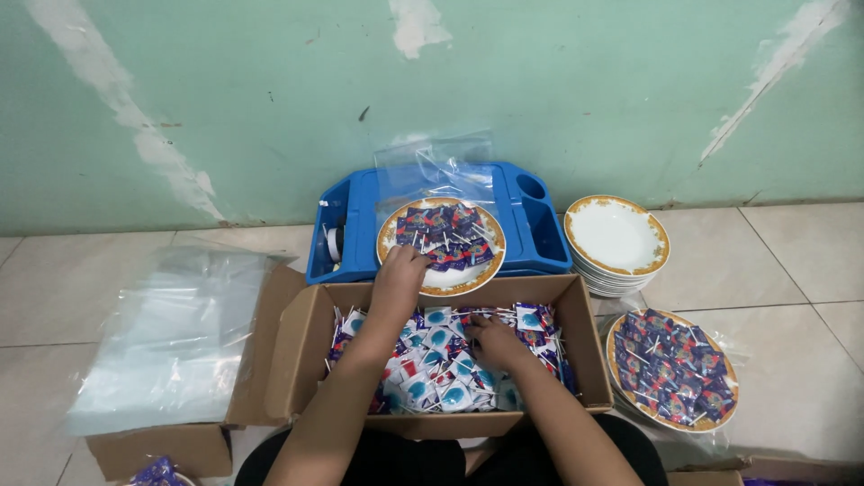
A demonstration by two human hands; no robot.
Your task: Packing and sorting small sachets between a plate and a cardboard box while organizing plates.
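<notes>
The small wrapped packets with white sticks (447,353), blue, white and red, fill the open cardboard box (304,346) that stands on the floor just in front of the person. The right hand (490,342) lies down in this box on top of the packets, its fingers curled among them; whether they pinch one cannot be told. The left hand (400,270) reaches past the far wall of the box to a gold-rimmed plate (450,279) that sits on a blue plastic tray (540,236), and its fingers are bent together at the edge of the dark blue packets (445,236) there, probably pinching some. This plate looks about half covered, so it seems only partly filled. At the right, another plate (670,367) is already heaped with packets and appears to sit in a clear bag, while a stack of empty plates (617,243) waits beside the tray; much remains in the box. A pile of clear plastic bags (171,337) lies at the left on a flattened carton. The floor (792,270) is of pale tiles, and the wall (270,99) behind is green with white patches of worn paint.
</notes>
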